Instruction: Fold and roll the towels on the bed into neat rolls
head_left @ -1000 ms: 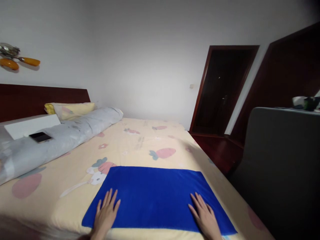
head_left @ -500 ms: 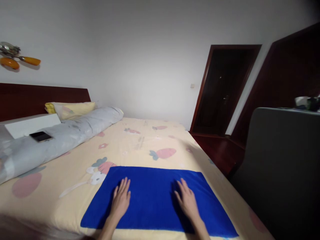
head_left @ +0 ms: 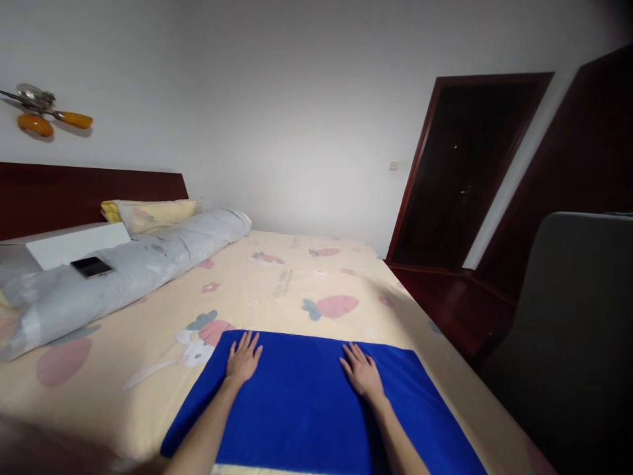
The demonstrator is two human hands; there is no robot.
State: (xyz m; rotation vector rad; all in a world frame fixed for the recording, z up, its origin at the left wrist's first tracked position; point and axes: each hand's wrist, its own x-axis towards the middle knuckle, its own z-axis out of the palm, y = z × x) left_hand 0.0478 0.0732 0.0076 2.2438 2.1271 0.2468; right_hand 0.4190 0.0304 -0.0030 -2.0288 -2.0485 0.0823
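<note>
A blue cloth (head_left: pixel 301 402) lies spread flat on the bed, close to me. My left hand (head_left: pixel 244 358) rests palm down on its far left part, fingers stretched out to near the far edge. On the far right part lies my right hand (head_left: pixel 362 371), also palm down with its fingers spread. Neither hand grips anything. Both forearms cross over the cloth from its near side and hide parts of it.
The bed (head_left: pixel 277 297) has a cream sheet with carrot and rabbit prints. At left are a rolled grey quilt (head_left: pixel 163 254), a phone (head_left: pixel 92 266), a white box (head_left: pixel 79 245) and a yellow pillow (head_left: pixel 158 214). A dark chair back (head_left: pixel 568 330) stands at right.
Both hands have slid forward over the cloth toward its far edge, arms reaching further out. The view has shifted slightly, so the door and chair sit further right.
</note>
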